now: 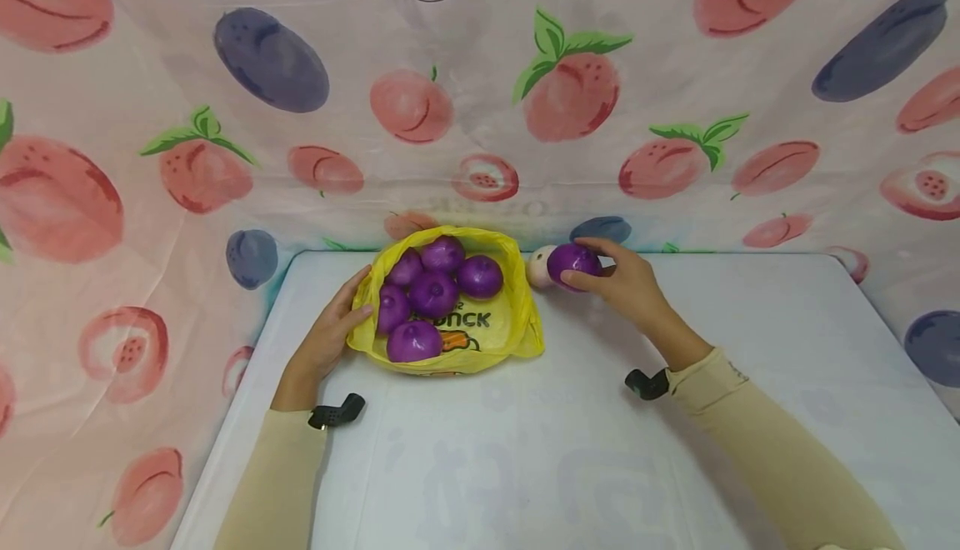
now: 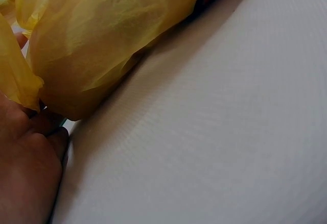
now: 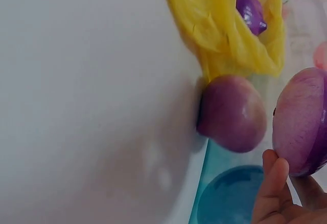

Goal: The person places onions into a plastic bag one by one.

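Note:
A yellow plastic bag (image 1: 528, 317) with printed letters lies open-mouthed on the table, holding several glossy purple onion-shaped balls (image 1: 433, 293). My left hand (image 1: 322, 335) holds the bag's left rim, thumb over the edge; in the left wrist view yellow plastic partly covers its fingers. To the right of the bag, my right hand (image 1: 618, 279) grips another purple onion-shaped ball (image 1: 572, 263) between thumb and fingers. The right wrist view shows its paler side with a small dark spot. Between this ball and the bag sits one more ball (image 3: 234, 113), pale in the head view.
The white table (image 1: 480, 450) backs onto a hanging cloth (image 1: 480, 100) printed with peaches and blue fruit, close behind the bag. Black wrist-worn devices sit on the left wrist (image 1: 337, 411) and right wrist (image 1: 647, 384).

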`<move>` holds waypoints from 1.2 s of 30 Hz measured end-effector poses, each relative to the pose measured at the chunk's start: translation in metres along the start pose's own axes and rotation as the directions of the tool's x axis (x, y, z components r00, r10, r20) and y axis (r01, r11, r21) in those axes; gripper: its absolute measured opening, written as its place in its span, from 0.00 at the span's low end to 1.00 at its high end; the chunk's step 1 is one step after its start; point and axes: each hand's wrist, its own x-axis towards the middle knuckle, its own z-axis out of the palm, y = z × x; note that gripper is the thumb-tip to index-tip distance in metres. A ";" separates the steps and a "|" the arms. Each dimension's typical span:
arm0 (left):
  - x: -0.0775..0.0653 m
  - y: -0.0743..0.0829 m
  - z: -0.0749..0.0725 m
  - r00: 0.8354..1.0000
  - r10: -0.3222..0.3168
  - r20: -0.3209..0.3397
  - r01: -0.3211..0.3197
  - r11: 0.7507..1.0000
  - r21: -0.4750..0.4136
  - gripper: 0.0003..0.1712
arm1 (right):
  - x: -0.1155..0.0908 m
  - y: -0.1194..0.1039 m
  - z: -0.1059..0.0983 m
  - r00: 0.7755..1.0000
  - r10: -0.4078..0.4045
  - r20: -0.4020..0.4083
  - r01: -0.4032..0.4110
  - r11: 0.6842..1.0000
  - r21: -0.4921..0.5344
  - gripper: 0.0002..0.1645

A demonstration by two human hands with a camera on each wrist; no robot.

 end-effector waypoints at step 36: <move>0.000 0.001 0.000 1.000 0.013 0.007 -0.013 1.000 -0.001 0.38 | -0.003 -0.042 0.051 0.993 -0.073 0.093 0.065 0.994 0.091 0.45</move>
